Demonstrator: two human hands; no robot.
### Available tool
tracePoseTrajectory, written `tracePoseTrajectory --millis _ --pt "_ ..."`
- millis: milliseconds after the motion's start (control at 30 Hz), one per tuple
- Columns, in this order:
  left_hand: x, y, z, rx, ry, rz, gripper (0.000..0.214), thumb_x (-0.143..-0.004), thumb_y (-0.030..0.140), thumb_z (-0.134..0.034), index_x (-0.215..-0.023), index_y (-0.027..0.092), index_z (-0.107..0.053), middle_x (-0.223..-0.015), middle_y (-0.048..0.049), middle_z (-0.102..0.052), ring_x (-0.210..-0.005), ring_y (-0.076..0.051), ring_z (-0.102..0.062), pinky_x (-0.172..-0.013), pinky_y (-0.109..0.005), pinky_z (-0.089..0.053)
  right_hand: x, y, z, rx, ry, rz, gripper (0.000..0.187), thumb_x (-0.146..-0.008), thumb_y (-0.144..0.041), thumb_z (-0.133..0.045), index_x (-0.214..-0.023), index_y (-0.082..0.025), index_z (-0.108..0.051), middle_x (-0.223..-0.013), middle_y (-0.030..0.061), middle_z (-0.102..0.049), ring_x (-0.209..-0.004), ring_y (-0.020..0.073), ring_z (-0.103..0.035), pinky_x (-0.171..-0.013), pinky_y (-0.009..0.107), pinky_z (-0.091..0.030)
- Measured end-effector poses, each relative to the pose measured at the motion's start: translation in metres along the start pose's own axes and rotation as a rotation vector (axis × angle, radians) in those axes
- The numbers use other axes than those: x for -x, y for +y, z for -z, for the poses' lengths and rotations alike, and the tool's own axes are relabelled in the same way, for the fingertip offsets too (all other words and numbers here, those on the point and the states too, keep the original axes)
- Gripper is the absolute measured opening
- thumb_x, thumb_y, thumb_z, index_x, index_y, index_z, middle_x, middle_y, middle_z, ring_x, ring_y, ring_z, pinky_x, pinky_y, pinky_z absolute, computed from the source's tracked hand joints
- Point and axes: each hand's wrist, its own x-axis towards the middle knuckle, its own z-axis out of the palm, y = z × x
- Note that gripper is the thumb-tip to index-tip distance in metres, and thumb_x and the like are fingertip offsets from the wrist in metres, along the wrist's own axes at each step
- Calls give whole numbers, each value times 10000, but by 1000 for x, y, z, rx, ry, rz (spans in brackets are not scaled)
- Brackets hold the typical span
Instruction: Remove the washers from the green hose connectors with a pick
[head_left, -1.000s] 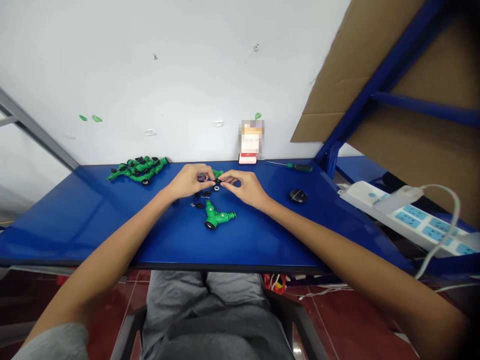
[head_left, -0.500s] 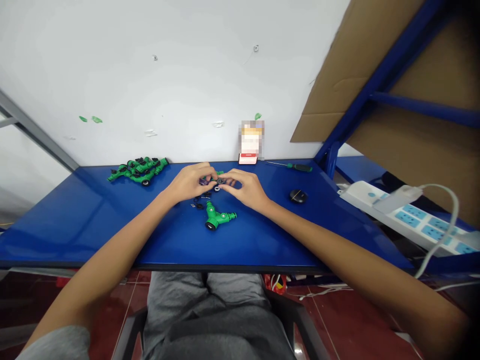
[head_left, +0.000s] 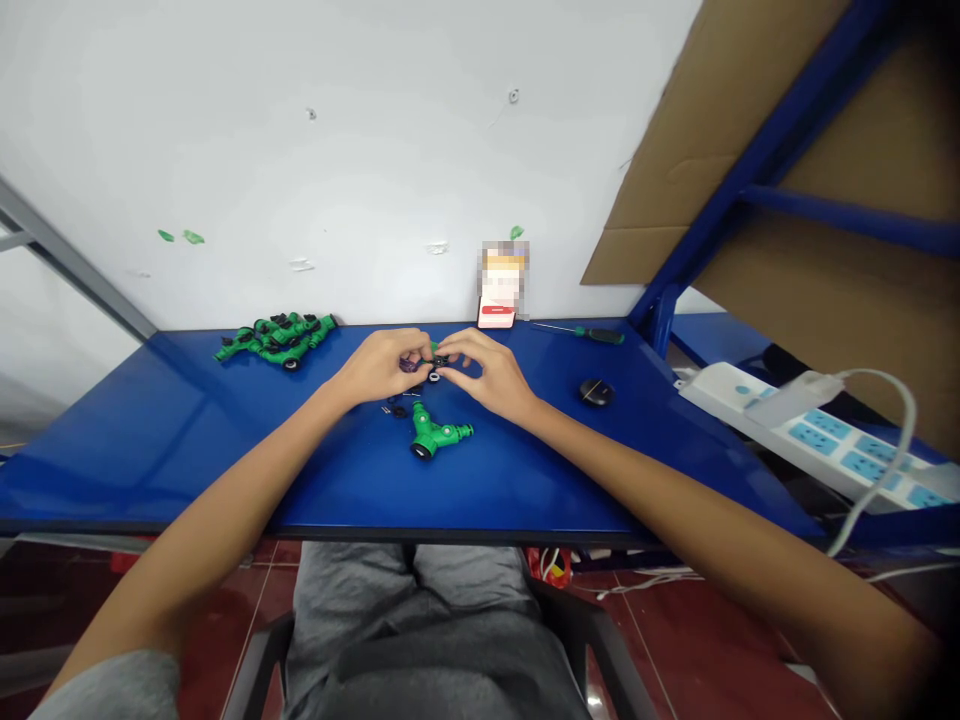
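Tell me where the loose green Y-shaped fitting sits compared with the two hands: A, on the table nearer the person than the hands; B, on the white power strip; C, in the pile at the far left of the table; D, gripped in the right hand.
A: the green Y-shaped fitting lies alone on the blue table, nearer the person than the left hand and right hand, touched by neither.

Both hands meet over the middle of the blue desk (head_left: 187, 440), toward its far edge. The left hand (head_left: 379, 365) and the right hand (head_left: 491, 375) pinch a small green and black fitting (head_left: 433, 352) between their fingertips. Just nearer the front edge lies a green Y-shaped connector (head_left: 433, 434), with small black parts (head_left: 397, 405) beside it. A pile of green connectors (head_left: 277, 338) sits at the far left corner; a screwdriver (head_left: 589, 332) lies along the far edge.
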Motion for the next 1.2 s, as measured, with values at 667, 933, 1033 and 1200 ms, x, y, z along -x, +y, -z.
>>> tracePoseTrajectory --millis 667,933,1033,1200 --pt "-2 4 1 151 -59 91 51 -803 190 -671 -770 175 -635 -702 38 -624 -635 -106 -536 -667 -235 -422 -1 1 -1 -176 -78 -163 254 -949 -333 -774 -1195 -272 -752 -1198 66 -677 -876 178 -693 -742 350 -618" --pt "-2 5 0 222 -52 133 36 -764 181 -666 -760 173 -632 -683 43 -593 -630 -103 -509 -646 -229 -411 -1 3 -2 -142 -63 -123 258 -943 -326 -774 -1177 -260 -686 -1160 65 -687 -831 176 -690 -714 353 -610" --pt "-2 6 0 258 -22 178 32 -763 184 -670 -762 168 -641 -675 43 -586 -617 -98 -494 -644 -233 -412 -1 1 0 -100 -38 -89 223 -953 -308 -765 -1149 -261 -671 -1143 61 -686 -836 184 -688 -715 362 -604" --pt "-3 8 -1 293 11 229 39 -774 198 -673 -763 167 -652 -646 51 -561 -595 -93 -464 -638 -240 -405 -1 -1 2 -29 -12 -28 148 -987 -284 -728 -1124 -257 -680 -1130 62 -684 -863 189 -678 -718 357 -593"
